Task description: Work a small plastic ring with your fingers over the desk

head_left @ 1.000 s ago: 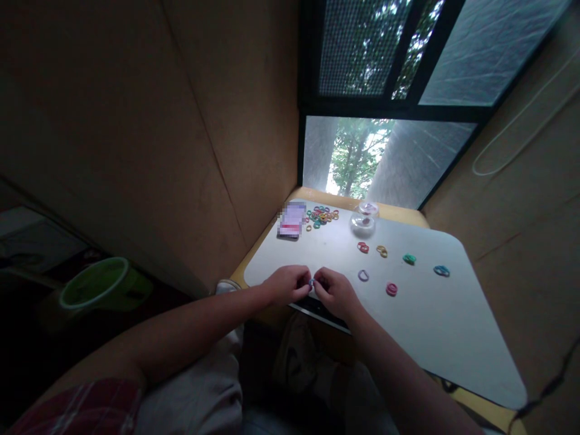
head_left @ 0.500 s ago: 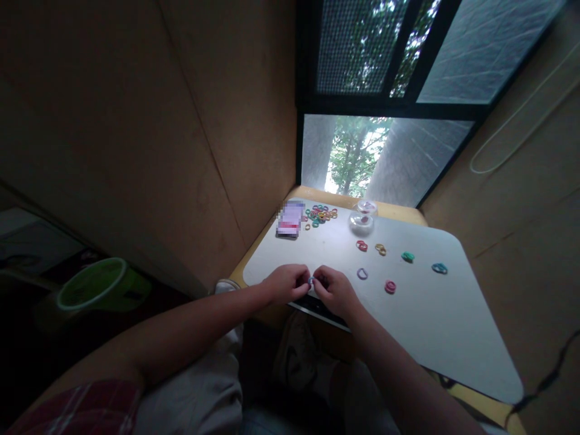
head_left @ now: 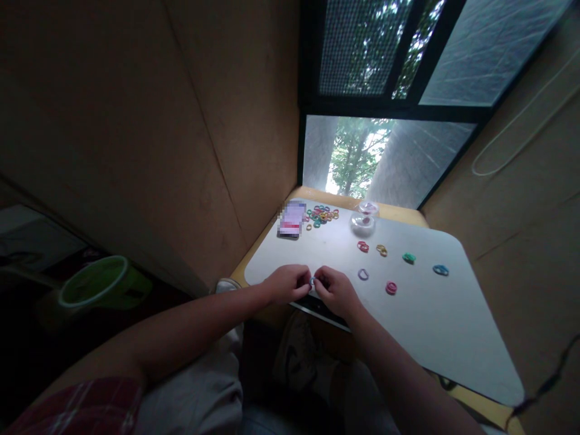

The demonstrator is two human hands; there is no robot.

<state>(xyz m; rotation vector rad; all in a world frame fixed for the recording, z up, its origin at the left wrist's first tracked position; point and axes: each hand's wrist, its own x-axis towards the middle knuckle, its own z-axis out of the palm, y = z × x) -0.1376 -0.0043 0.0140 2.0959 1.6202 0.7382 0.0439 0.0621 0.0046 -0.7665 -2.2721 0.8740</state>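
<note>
My left hand (head_left: 290,283) and my right hand (head_left: 333,287) meet at the near edge of the white table (head_left: 435,326). Between their pinched fingertips is a small light-blue band (head_left: 312,281), gripped from both sides. To the right lie a purple band (head_left: 363,274) and a pink group of bands (head_left: 391,288). Behind them, in a row, are red bands (head_left: 363,246), yellow bands (head_left: 382,249), green bands (head_left: 409,258) and blue bands (head_left: 440,270). A mixed-colour pile (head_left: 322,215) lies at the back left.
A phone with a blurred screen (head_left: 292,219) lies at the table's back left corner. A clear round container (head_left: 363,224) stands at the back, its lid (head_left: 368,208) behind it. A green bin (head_left: 106,284) is on the left, and a dark cable (head_left: 548,382) at the right.
The view has shifted very slightly. Both hands keep the same pinch on the light-blue band, and nothing on the table has visibly moved.
</note>
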